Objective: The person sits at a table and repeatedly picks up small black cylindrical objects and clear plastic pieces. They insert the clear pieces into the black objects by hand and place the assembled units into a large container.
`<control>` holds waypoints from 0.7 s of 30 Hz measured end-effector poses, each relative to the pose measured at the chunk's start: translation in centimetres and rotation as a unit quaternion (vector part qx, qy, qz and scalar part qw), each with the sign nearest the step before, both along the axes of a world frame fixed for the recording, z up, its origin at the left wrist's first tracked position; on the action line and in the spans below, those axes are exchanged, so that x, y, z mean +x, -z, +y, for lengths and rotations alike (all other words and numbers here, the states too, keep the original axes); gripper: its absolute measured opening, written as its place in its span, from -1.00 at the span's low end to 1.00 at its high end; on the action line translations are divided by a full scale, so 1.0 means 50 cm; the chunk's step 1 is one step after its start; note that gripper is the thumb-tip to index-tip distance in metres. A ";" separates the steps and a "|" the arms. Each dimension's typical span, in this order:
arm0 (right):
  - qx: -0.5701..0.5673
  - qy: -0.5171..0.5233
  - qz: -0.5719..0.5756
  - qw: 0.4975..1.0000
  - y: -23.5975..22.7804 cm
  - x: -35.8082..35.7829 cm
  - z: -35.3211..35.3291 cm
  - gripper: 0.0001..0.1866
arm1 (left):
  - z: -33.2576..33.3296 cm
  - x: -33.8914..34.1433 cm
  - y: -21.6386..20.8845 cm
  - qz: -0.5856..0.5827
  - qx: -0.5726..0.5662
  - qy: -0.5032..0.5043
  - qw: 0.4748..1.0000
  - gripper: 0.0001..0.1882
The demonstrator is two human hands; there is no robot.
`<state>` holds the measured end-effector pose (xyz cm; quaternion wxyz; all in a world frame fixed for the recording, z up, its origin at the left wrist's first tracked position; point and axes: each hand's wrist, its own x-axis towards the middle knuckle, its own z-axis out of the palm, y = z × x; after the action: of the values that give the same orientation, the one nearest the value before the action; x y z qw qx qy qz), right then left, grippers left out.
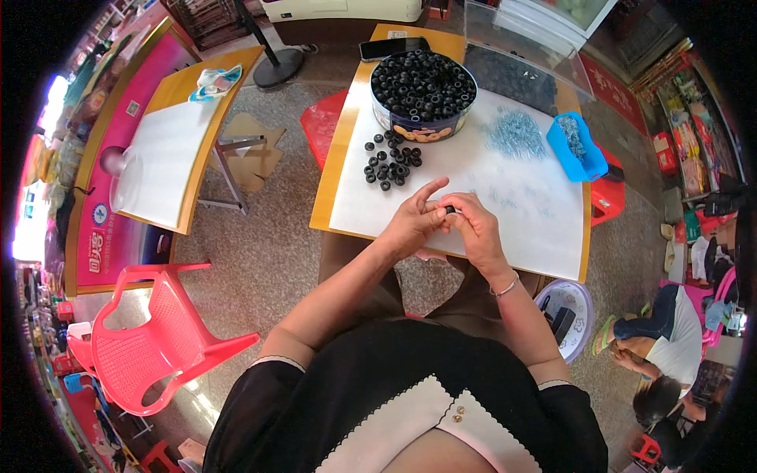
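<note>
Over the near edge of the table, my left hand and my right hand meet at the fingertips. Between them is a small black ring-shaped piece, partly covered by the fingers of both. My left index finger points up and away from it. Just beyond my left hand, loose black ring-shaped pieces lie in a cluster on the white table covering. A round tub behind them is heaped with the same black pieces.
Thin, bluish metallic pieces lie piled at the right, beside a blue bin holding more. A phone rests behind the tub. A white basin stands low on my right. A pink chair is left; another person is far right.
</note>
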<state>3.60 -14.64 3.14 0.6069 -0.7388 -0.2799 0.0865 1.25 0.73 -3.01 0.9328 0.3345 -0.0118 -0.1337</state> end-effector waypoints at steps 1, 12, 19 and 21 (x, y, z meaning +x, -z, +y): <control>0.003 -0.003 0.009 1.000 0.003 0.002 0.000 -0.78 | 0.001 0.000 0.005 0.000 -0.012 -0.001 1.000 -0.25; 0.042 -0.026 0.127 0.991 0.016 0.022 -0.015 -0.72 | -0.006 0.010 -0.007 0.029 -0.028 -0.014 0.999 -0.29; 0.072 0.111 0.114 0.985 -0.052 0.164 -0.049 -0.73 | 0.001 0.007 -0.004 0.023 -0.014 -0.019 0.999 -0.29; 0.060 0.167 0.054 0.983 -0.088 0.262 -0.067 -0.71 | -0.001 0.009 -0.008 0.030 -0.009 -0.015 0.999 -0.35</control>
<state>16.68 -17.99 7.52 0.6703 -0.7316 -0.1242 0.0071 1.68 0.66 -2.59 0.9377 0.3218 0.0203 -0.1292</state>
